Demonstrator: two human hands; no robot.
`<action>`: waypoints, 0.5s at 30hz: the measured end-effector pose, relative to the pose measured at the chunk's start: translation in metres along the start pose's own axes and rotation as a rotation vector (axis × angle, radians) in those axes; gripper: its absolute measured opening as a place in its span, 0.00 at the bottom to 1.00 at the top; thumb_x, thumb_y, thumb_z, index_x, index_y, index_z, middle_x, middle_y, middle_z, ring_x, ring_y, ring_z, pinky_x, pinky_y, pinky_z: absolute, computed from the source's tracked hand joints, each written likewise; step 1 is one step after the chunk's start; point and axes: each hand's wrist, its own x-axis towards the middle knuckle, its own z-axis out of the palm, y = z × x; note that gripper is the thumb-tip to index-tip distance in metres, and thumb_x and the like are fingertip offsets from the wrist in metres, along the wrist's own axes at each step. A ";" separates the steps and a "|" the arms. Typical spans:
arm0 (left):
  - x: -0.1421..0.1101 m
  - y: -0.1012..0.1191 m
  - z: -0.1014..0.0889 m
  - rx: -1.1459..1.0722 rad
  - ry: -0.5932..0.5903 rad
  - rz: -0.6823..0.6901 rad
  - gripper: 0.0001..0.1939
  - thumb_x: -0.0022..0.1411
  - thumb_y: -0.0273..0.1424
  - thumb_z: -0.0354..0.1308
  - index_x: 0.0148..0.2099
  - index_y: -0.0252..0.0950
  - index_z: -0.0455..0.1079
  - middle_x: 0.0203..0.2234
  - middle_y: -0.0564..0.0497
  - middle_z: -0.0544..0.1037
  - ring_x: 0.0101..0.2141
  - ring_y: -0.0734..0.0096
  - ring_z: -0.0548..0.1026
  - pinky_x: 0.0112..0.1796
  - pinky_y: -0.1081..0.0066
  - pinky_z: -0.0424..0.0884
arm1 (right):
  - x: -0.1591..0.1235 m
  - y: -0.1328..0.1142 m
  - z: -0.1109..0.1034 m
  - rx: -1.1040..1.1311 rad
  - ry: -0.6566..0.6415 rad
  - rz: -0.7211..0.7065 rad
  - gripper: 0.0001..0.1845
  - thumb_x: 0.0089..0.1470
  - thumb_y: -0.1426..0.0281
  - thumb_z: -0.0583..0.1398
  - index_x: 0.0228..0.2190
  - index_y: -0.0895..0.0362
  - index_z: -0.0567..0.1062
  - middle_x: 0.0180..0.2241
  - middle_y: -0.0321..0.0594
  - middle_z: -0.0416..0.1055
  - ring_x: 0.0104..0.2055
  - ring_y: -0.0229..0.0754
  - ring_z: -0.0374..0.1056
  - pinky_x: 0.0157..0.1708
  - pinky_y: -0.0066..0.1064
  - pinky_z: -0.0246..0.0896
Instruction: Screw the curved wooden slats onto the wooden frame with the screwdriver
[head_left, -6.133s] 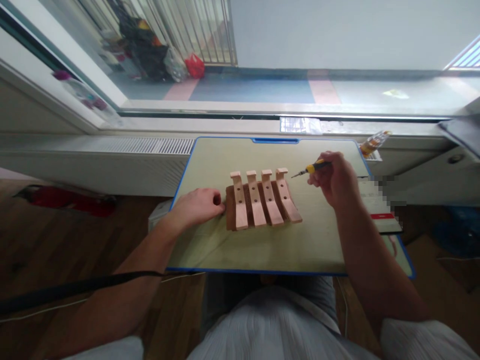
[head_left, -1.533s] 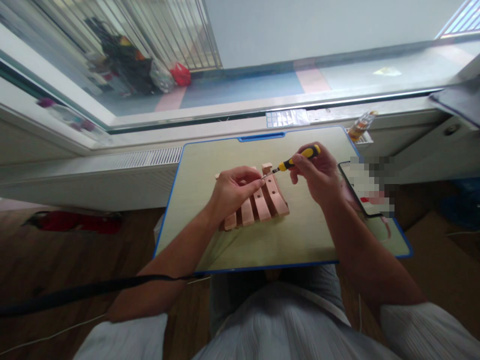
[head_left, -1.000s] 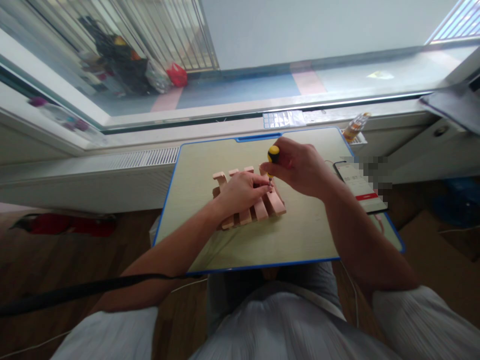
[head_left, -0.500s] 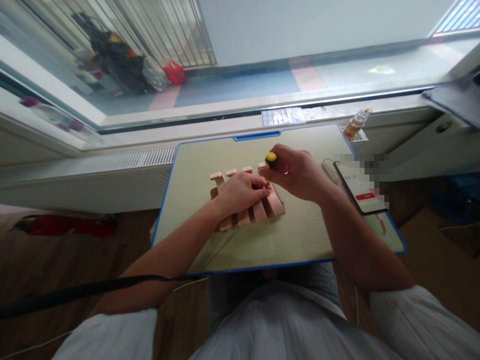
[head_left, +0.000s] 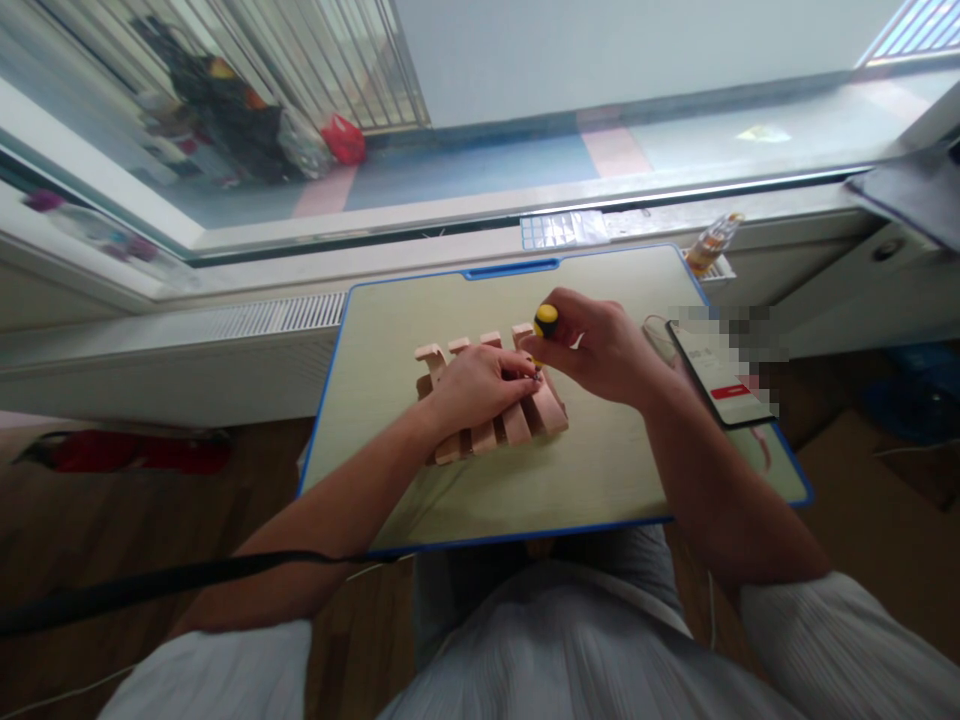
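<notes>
A wooden rack with several pale hook-shaped slats on a darker base lies in the middle of a blue-edged lap table. My left hand rests on the slats with its fingers pinched at the screwdriver's tip; whatever they pinch is too small to make out. My right hand is closed round a yellow-and-black screwdriver, held nearly upright over the rack's right slats.
A phone lies at the table's right edge with a cable beside it. A small bottle stands on the sill past the table's far right corner. A radiator grille and window run behind. A black strap crosses my left forearm.
Since a second and a half ago the screwdriver swung from slanting to nearly upright over the rack. My left hand moved onto the slats. In the last half second almost nothing moved.
</notes>
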 end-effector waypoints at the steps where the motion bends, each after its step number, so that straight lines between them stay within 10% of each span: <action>1: 0.000 0.000 0.000 0.012 -0.001 0.002 0.11 0.65 0.43 0.67 0.40 0.45 0.89 0.35 0.54 0.89 0.35 0.65 0.83 0.32 0.70 0.69 | 0.000 0.000 0.000 0.004 -0.004 0.001 0.14 0.64 0.59 0.67 0.35 0.53 0.70 0.28 0.32 0.73 0.29 0.36 0.64 0.31 0.31 0.54; 15: 0.002 0.000 -0.001 0.102 0.003 0.006 0.12 0.65 0.43 0.67 0.39 0.42 0.87 0.24 0.53 0.82 0.28 0.69 0.76 0.30 0.69 0.63 | -0.002 -0.003 0.004 -0.039 -0.024 -0.022 0.11 0.65 0.62 0.64 0.34 0.53 0.70 0.29 0.33 0.74 0.30 0.37 0.67 0.32 0.31 0.55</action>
